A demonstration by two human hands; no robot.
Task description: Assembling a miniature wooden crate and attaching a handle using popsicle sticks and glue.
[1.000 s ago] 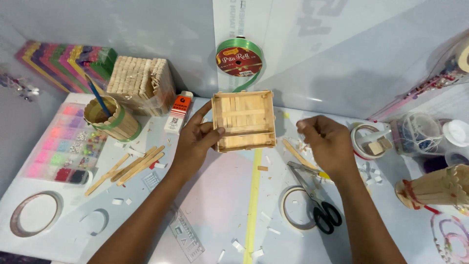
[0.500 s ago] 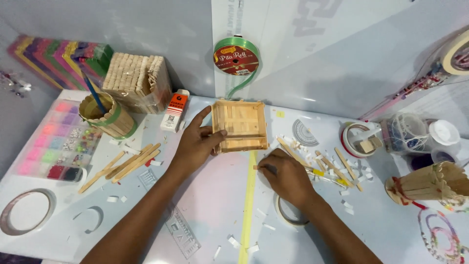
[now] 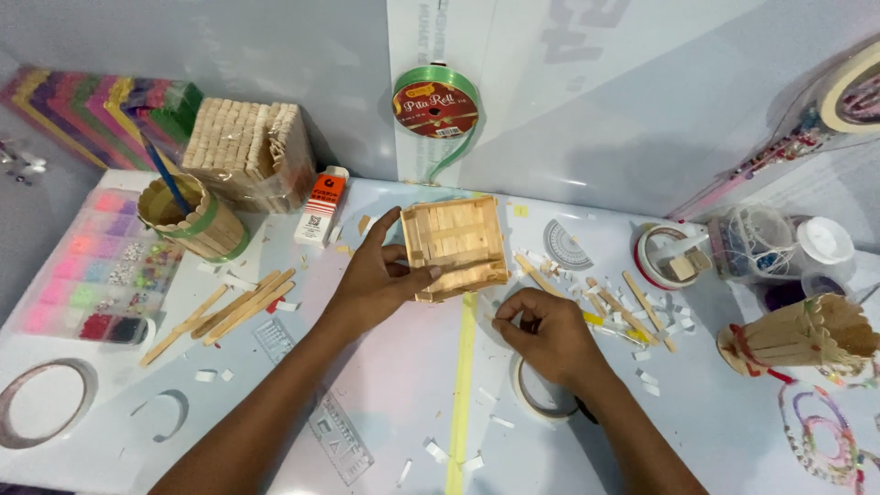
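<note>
A pale blue-white table (image 3: 385, 385), strewn with paper scraps, meets a grey wall at twelve o'clock. Near the table's centre sits a square box of pale wooden sticks (image 3: 456, 246), open side up. The left hand (image 3: 376, 284), at the box's eight o'clock, grasps its near-left corner between thumb and fingers. The right hand (image 3: 547, 335), at five o'clock, rests on the table with fingers curled; whether it pinches anything is unclear.
</note>
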